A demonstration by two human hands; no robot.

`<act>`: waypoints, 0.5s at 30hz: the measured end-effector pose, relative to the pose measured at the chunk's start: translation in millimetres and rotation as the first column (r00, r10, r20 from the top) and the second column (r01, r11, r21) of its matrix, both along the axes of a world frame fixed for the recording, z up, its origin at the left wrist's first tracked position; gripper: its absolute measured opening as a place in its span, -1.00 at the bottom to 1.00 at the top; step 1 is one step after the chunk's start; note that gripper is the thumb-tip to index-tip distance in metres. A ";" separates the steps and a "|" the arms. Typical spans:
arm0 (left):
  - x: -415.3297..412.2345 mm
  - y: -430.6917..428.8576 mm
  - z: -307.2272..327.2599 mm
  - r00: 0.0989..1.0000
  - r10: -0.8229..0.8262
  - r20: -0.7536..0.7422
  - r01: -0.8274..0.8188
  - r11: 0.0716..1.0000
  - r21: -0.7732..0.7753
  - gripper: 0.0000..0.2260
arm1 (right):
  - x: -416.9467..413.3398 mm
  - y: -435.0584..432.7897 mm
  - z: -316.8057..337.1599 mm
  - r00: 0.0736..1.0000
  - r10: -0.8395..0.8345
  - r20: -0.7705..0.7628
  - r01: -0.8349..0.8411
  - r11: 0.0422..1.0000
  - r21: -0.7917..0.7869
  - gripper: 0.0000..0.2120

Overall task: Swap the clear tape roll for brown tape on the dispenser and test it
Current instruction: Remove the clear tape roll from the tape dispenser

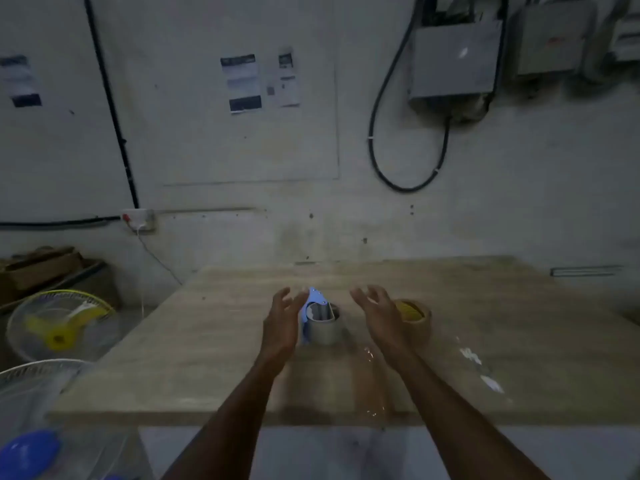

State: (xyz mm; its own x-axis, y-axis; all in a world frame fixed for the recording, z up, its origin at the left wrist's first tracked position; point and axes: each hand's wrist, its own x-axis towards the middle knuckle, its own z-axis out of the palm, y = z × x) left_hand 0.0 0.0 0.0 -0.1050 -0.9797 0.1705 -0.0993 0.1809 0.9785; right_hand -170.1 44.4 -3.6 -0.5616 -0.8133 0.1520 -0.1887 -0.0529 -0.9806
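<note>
A blue tape dispenser (316, 303) lies on the wooden table (207, 341), with a pale clear tape roll (323, 330) mounted on it. A brown tape roll (414, 317) lies flat to its right. My left hand (282, 323) hovers just left of the dispenser, fingers spread, holding nothing. My right hand (379, 313) hovers between the dispenser and the brown roll, fingers apart and empty, partly covering the brown roll's left edge.
Crumpled clear film (478, 365) lies on the table at the right. Two fans (59, 323) stand on the floor to the left, beside cardboard boxes (41, 268). A wall with cables and a socket (138, 218) rises behind the table.
</note>
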 end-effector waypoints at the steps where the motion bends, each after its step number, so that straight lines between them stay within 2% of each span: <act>1: -0.9 1.0 -5.4 1.000 0.001 -0.010 0.000 1.000 0.028 -0.48 | 3.0 -4.4 -6.9 0.999 0.003 0.038 -0.004 1.000 0.008 -0.37; 6: -5.9 -9.7 -34.0 1.000 0.011 0.001 -0.011 0.996 0.084 -0.52 | 18.2 -13.0 -32.1 0.997 0.081 0.022 -0.083 0.990 0.114 -0.26; 11: -14.7 -24.1 -37.3 1.000 -0.025 -0.019 0.026 0.997 0.068 -0.49 | 20.4 -24.4 -44.1 0.983 0.135 -0.127 -0.118 0.984 0.133 -0.07; 13: -19.8 -28.4 -38.3 0.999 -0.032 0.003 0.032 0.998 0.045 -0.51 | 19.0 -30.6 -46.5 0.973 0.149 -0.174 -0.124 0.981 0.147 -0.12; 15: -25.1 -31.1 -38.0 0.999 -0.035 0.012 0.034 0.999 0.040 -0.41 | 17.7 -32.2 -45.1 0.963 0.158 -0.220 -0.123 0.978 0.166 -0.25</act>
